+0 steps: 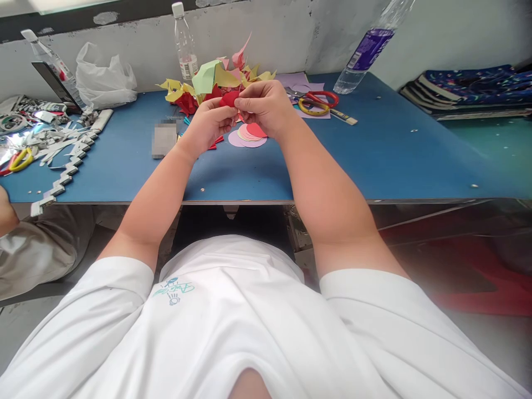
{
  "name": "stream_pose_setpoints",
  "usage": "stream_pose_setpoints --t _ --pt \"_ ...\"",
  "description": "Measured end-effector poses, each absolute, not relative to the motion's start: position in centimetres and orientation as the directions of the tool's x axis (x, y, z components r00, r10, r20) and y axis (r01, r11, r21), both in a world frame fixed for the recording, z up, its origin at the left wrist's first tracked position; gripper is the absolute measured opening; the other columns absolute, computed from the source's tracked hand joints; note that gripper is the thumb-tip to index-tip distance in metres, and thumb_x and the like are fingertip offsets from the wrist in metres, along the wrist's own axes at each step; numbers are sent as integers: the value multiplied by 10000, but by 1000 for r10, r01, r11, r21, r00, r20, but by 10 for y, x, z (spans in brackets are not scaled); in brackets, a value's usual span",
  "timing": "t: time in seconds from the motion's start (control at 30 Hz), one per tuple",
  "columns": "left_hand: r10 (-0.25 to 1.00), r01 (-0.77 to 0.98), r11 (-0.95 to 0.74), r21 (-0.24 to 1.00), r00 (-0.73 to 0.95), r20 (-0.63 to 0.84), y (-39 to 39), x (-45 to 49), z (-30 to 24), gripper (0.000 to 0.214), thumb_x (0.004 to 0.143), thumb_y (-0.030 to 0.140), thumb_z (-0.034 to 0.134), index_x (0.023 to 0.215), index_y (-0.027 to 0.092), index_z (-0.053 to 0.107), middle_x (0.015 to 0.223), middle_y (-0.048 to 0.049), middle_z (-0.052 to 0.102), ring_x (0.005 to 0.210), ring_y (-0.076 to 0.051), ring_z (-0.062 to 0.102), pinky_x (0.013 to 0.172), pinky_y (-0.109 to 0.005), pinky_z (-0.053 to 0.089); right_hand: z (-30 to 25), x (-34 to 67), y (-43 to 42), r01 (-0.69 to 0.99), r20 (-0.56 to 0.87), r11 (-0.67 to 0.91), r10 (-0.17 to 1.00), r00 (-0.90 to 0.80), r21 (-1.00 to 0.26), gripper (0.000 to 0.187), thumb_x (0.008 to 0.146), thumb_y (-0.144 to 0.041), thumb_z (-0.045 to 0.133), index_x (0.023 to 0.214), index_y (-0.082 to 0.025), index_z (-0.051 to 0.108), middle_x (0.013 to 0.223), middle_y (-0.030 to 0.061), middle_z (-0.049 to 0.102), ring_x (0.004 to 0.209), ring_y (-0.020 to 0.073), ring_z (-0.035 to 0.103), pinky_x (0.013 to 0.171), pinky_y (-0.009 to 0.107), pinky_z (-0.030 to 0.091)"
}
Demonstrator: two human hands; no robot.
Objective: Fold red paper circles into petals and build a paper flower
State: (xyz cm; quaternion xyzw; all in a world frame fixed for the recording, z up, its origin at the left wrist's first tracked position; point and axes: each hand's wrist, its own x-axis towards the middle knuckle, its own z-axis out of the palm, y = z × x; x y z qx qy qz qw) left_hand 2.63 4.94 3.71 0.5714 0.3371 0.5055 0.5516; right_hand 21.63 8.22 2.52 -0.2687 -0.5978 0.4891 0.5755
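Note:
A small piece of red paper (229, 98) is held up over the blue table (245, 180), pinched between my two hands. My left hand (210, 123) grips its near left side with thumb and fingers closed. On the other side my right hand (266, 108) pinches it with thumb and forefinger; its remaining fingers are curled. Below the hands lies a fan of round paper discs (248, 136) in red, pink, yellow and lilac. Folded paper flowers (211, 80) in yellow, green, pink and red are heaped just behind.
Red and yellow scissors (318, 103) lie right of my hands, near a tilted bottle (363, 52). Another bottle (185, 47) and a white plastic bag (103, 77) stand at the back. Leftward are paper strips and a folded chain (70, 166), beside another person's arm (6, 213).

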Motion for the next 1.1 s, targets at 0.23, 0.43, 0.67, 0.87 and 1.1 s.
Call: stream_pose_setpoints --t 0.23,0.43,0.67,0.87,1.1 --pt "919 -219 -209 953 288 267 54 23 30 196 986 126 883 884 273 802 849 -12 666 859 -188 635 868 -404 470 23 214 84 -264 410 355 891 -196 -897 428 613 -447 1147 741 -262 782 669 -21 682 658 163 542 653 314 424" --pt "906 -236 -235 943 298 301 57 23 29 183 950 163 900 846 287 816 825 -16 665 810 -190 578 822 -417 523 22 209 81 -256 404 354 897 -180 -900 675 529 -694 1273 740 -309 761 705 -7 651 722 224 554 739 428 510" --pt "890 -133 -416 899 143 433 57 27 27 273 956 163 966 809 332 810 820 18 696 839 -192 628 826 -402 537 29 207 72 -286 335 277 926 -177 -917 682 436 -670 1267 737 -352 744 806 10 690 790 255 560 847 503 524" --pt "910 -96 -401 911 75 408 50 31 31 317 946 231 1004 750 373 799 811 4 639 846 -225 645 844 -406 597 31 205 67 -325 307 238 935 -180 -915 626 451 -582 1261 717 -372 735 787 -20 673 795 250 538 837 472 485" --pt "912 -13 -401 916 85 401 54 28 30 310 884 238 879 657 365 713 770 -22 639 808 -249 612 808 -435 597 28 209 72 -264 346 293 921 -182 -919 658 446 -677 1306 763 -390 807 755 -19 675 813 263 537 847 476 530"
